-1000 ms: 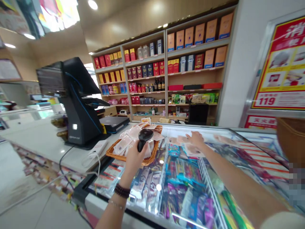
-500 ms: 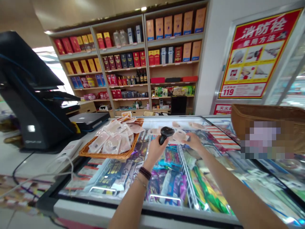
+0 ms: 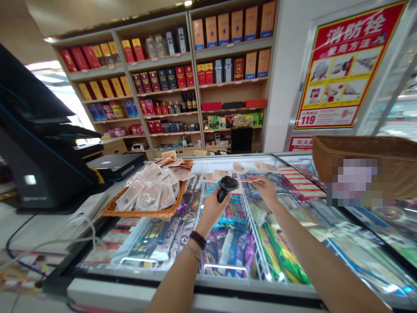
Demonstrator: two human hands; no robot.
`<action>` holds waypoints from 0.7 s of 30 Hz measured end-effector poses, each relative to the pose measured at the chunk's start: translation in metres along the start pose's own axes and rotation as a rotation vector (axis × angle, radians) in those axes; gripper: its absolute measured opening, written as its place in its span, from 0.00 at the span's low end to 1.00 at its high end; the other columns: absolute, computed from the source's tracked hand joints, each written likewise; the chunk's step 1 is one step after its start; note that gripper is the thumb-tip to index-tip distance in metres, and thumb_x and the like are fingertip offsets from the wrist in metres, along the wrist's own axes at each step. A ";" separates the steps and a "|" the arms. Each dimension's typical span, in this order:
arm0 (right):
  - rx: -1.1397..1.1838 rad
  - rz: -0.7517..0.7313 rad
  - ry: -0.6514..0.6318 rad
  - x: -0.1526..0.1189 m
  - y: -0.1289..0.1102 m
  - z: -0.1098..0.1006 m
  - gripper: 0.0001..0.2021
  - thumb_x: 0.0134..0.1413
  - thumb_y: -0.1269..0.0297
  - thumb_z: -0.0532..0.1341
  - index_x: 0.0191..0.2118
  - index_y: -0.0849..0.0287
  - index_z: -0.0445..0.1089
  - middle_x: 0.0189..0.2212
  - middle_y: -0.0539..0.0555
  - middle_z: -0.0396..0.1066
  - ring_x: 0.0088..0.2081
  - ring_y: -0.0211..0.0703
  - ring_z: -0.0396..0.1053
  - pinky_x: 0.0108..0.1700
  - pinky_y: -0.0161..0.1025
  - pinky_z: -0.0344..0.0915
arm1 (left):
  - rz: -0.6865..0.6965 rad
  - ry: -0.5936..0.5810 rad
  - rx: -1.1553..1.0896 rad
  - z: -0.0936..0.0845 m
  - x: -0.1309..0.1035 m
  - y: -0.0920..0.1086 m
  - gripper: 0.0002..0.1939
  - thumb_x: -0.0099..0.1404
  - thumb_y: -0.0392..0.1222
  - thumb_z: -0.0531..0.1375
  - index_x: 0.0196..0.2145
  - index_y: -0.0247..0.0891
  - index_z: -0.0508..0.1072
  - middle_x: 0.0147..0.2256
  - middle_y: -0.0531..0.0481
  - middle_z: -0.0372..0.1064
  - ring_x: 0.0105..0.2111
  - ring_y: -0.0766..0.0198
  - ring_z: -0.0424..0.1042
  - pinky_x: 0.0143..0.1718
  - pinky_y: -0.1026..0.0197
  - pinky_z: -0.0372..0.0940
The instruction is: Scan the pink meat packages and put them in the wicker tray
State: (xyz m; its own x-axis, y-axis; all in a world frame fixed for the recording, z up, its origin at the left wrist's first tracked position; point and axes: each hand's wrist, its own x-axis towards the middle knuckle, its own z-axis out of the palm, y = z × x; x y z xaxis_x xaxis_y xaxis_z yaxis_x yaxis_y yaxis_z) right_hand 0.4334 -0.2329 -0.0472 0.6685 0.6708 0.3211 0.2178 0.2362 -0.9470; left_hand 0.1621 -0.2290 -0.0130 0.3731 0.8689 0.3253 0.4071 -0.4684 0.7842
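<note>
My left hand [image 3: 214, 208], with a dark beaded bracelet on its wrist, is closed round a black handheld scanner [image 3: 228, 184] above the glass top of a freezer. To its right, my right hand [image 3: 265, 190] pinches a thin flat packet [image 3: 250, 179], seen nearly edge-on beside the scanner's head. Left of both hands, an orange wicker tray [image 3: 140, 213] holds a heap of clear flat packets [image 3: 151, 195]. Several similar packets [image 3: 239, 167] lie on the glass beyond my hands.
At the left stand a black checkout terminal [image 3: 35, 152] and a flat black device [image 3: 115, 165], with a white cable [image 3: 61, 240] in front. A brown basket [image 3: 368, 150] is at the right. Shelves of boxed goods [image 3: 169, 80] line the back. Wrapped goods [image 3: 228, 248] show under the glass.
The packet in my right hand has tilted from facing the camera to nearly edge-on. My left hand still grips the scanner. The whole view has shifted slightly.
</note>
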 end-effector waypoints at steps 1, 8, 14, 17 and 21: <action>0.031 0.013 -0.005 -0.002 -0.002 0.001 0.22 0.34 0.44 0.81 0.27 0.52 0.75 0.28 0.53 0.81 0.40 0.58 0.82 0.48 0.51 0.78 | 0.000 -0.004 -0.009 -0.001 -0.001 0.001 0.17 0.72 0.55 0.64 0.44 0.38 0.80 0.27 0.51 0.75 0.30 0.55 0.76 0.35 0.59 0.62; 0.076 0.054 -0.032 -0.009 -0.005 0.006 0.27 0.38 0.37 0.79 0.26 0.50 0.67 0.20 0.47 0.74 0.27 0.46 0.73 0.33 0.41 0.72 | 0.021 -0.006 -0.043 -0.007 -0.006 0.004 0.19 0.72 0.56 0.63 0.45 0.37 0.80 0.26 0.53 0.71 0.29 0.56 0.74 0.35 0.59 0.62; 0.028 0.071 -0.149 -0.006 -0.003 0.008 0.19 0.44 0.47 0.76 0.30 0.50 0.70 0.18 0.43 0.70 0.23 0.41 0.68 0.29 0.35 0.65 | 0.035 -0.014 -0.072 -0.011 -0.007 0.004 0.19 0.72 0.57 0.61 0.43 0.38 0.79 0.25 0.55 0.68 0.27 0.59 0.71 0.32 0.60 0.58; 0.041 0.071 -0.186 -0.007 -0.004 0.011 0.14 0.46 0.54 0.75 0.33 0.50 0.72 0.25 0.45 0.78 0.29 0.44 0.75 0.35 0.36 0.71 | 0.038 0.001 -0.096 -0.013 -0.006 0.002 0.19 0.73 0.58 0.61 0.42 0.38 0.78 0.24 0.55 0.68 0.26 0.60 0.70 0.31 0.60 0.57; 0.033 0.044 -0.205 -0.009 -0.005 0.011 0.12 0.46 0.58 0.74 0.35 0.49 0.74 0.32 0.48 0.82 0.38 0.49 0.81 0.45 0.42 0.77 | 0.025 0.005 -0.142 -0.014 -0.003 -0.004 0.19 0.73 0.59 0.61 0.42 0.38 0.77 0.24 0.55 0.68 0.25 0.61 0.69 0.30 0.61 0.58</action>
State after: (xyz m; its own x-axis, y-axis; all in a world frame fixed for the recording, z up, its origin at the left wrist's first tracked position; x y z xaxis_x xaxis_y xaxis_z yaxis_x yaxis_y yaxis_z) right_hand 0.4188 -0.2326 -0.0453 0.5177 0.8089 0.2786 0.1659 0.2245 -0.9602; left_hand 0.1476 -0.2278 -0.0101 0.3775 0.8580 0.3484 0.2750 -0.4631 0.8426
